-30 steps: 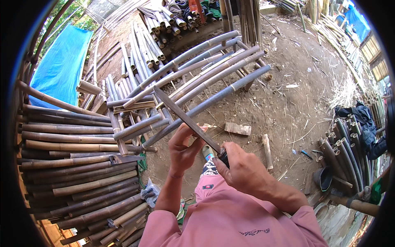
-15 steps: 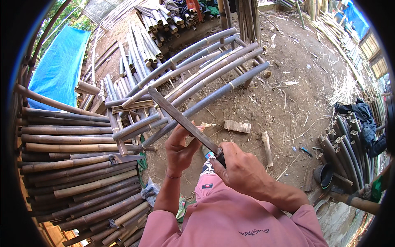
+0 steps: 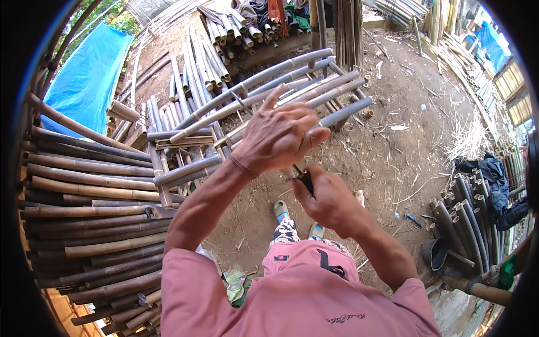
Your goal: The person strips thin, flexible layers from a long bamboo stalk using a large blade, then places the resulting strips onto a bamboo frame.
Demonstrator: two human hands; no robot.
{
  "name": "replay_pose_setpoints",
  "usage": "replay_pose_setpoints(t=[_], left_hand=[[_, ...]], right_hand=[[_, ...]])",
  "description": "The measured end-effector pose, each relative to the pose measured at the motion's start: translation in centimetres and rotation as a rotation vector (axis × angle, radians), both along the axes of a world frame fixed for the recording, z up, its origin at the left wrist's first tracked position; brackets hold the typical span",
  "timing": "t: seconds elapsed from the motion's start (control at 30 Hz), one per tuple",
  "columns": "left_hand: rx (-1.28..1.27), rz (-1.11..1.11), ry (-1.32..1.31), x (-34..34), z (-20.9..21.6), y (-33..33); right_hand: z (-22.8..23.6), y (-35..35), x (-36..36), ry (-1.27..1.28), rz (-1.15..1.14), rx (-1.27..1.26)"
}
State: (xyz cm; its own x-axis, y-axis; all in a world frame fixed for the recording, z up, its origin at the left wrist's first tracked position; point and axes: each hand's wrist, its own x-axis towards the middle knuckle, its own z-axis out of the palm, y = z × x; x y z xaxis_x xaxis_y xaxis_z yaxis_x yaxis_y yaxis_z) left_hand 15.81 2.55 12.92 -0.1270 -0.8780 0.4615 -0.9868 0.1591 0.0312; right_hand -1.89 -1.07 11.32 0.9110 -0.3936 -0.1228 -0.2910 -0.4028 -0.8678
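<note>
My right hand (image 3: 325,196) is closed around the dark handle of a machete (image 3: 242,101). Only a bit of its long blade shows beyond my left hand, pointing up and left; most of the blade is hidden. My left hand (image 3: 281,135) is stretched out above it, back of the hand up, with the thumb and fingers apart. Beneath and beyond both hands lies a long bamboo frame (image 3: 346,115), made of several grey and tan poles joined by cross pieces. Whether my left palm touches the blade or the frame cannot be seen.
Stacked bamboo poles (image 3: 106,210) fill the left side. A blue tarp (image 3: 84,84) hangs behind them. Upright dark bamboo pieces (image 3: 469,210) stand at the right beside a black bucket (image 3: 435,253). More poles (image 3: 196,62) lie at the back. Shavings (image 3: 469,121) litter the dirt ground.
My left hand has moved up and right, opening from a bent-finger pose near the blade to a spread hand over it. My right hand still grips the machete, slightly lower.
</note>
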Motion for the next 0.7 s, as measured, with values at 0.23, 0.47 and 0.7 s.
replay_pose_setpoints(t=[0.23,0.47,0.7], left_hand=[[0.204,0.331,0.232,9.1,-4.6,-2.7],[0.107,0.307,0.286,11.8,-1.9,-2.2],[0.051,0.247,0.507,14.3,-12.1,-2.9]], right_hand=[[-3.8,-0.7,1.0,0.133,-0.043,-0.001],[-2.9,-1.5,1.8,0.16,0.041,-0.095],[-15.0,-3.4,6.5,0.083,-0.003,-0.102]])
